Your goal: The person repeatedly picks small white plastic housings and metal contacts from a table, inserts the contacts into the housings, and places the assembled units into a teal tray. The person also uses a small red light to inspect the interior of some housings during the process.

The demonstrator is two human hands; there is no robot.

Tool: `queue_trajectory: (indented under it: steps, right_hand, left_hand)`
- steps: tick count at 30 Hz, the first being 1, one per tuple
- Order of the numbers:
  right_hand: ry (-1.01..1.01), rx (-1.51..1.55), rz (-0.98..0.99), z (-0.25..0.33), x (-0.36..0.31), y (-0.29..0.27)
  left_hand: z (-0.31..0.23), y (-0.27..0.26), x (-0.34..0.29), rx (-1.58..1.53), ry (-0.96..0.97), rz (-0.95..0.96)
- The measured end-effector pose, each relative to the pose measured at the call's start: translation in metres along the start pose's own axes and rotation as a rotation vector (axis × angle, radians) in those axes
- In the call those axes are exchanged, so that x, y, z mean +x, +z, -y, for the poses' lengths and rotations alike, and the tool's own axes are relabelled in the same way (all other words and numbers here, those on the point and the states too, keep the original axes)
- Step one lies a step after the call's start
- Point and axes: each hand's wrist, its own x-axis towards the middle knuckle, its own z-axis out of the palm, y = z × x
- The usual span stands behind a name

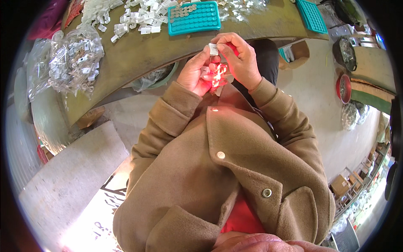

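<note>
Just off the table's front edge, my left hand (191, 76) and my right hand (243, 61) meet at a small white plastic piece (213, 50). Thumb and finger of each hand pinch it from opposite sides. More small whitish pieces (205, 71) sit in the curled fingers of my left hand, partly hidden. Bright red light glares over those fingers and blurs what lies there. Beyond my hands a teal tray (205, 22) with rows of round pockets rests on the table, some pockets at its left filled with small round pieces (183, 11).
Heaps of white plastic pieces (142, 17) cover the far left of the table (126, 54). A clear bag (77, 59) of similar pieces lies at the left edge. A second teal tray (312, 17) is at the right end. Below stand a cardboard box (299, 54) and a red bowl (344, 89).
</note>
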Motion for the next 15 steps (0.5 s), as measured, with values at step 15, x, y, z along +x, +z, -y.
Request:
queue_trajectory:
  steps: [15]
  right_hand:
    - [-0.098, -0.266, 0.125, 0.010, 0.009, 0.008]
  left_hand:
    - [-0.013, 0.001, -0.009, 0.253, 0.149, -0.128]
